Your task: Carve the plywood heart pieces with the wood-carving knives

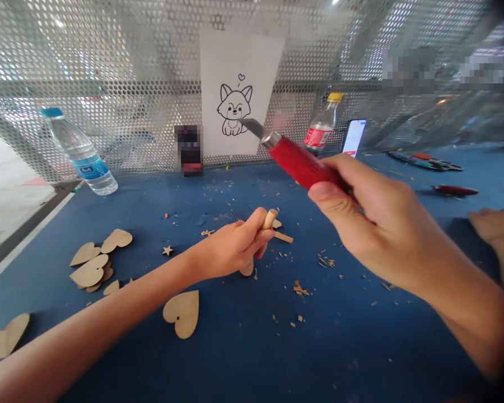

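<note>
My right hand (361, 212) is raised at the right, closed around the red handle of a carving knife (296, 161). The knife's blade points up and left, in front of the paper on the mesh. Lower down, near the middle of the table, my left hand (247, 238) is closed on a small wooden dowel (270, 219), whose round end sticks out above the fingers. A rounded pale wooden piece (247, 268) shows just under that hand; whether it joins the dowel is hidden. A flat wooden strip (284, 238) lies beside the left fingers.
Wooden hearts (182, 313) and a small star (167, 251) lie left on the blue table (252, 358), wood shavings (302, 289) right. Two bottles, a phone (355, 137) and a fox drawing (235, 109) stand behind. Another person's hand (498, 226) rests right, near a red-handled tool (454, 191).
</note>
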`<state>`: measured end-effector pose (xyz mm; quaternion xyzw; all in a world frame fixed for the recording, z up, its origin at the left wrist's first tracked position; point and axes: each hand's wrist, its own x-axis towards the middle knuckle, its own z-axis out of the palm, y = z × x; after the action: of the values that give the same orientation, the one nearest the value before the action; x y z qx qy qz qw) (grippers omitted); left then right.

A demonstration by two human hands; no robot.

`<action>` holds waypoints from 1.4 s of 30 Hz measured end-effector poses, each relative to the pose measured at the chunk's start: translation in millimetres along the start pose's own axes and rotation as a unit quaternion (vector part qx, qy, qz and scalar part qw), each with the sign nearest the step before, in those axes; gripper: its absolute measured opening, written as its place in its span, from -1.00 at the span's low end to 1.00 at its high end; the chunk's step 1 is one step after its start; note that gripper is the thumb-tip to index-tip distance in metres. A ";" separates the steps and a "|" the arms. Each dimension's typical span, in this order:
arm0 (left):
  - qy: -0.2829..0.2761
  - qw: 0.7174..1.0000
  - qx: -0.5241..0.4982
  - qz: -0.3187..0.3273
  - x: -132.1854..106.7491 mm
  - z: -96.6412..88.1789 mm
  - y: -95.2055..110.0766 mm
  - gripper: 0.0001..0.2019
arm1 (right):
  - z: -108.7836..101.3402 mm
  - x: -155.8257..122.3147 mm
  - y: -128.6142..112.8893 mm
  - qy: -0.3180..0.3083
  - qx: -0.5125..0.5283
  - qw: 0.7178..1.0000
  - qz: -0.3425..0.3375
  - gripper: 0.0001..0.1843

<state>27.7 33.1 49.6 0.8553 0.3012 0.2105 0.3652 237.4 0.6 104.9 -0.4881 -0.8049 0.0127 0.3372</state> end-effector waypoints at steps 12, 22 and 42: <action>0.022 0.999 -0.037 0.021 1.2 1.8 -17.8 -0.78 | 26.5 9.1 45.4 -0.105 -0.127 0.982 0.089 -0.68; -0.011 0.999 0.025 -0.017 0.4 1.5 1.2 -0.82 | 26.5 -1.0 39.3 -0.056 0.112 0.988 0.085 -0.58; -0.007 0.999 0.038 0.008 3.7 4.4 -2.7 -0.90 | 15.8 -14.7 -4.8 -0.042 -0.073 0.996 -0.036 -0.71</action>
<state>32.0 34.9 45.2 0.8724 0.2997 0.1956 0.3328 229.2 -8.7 86.6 -0.4810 -0.8342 -0.0378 0.2671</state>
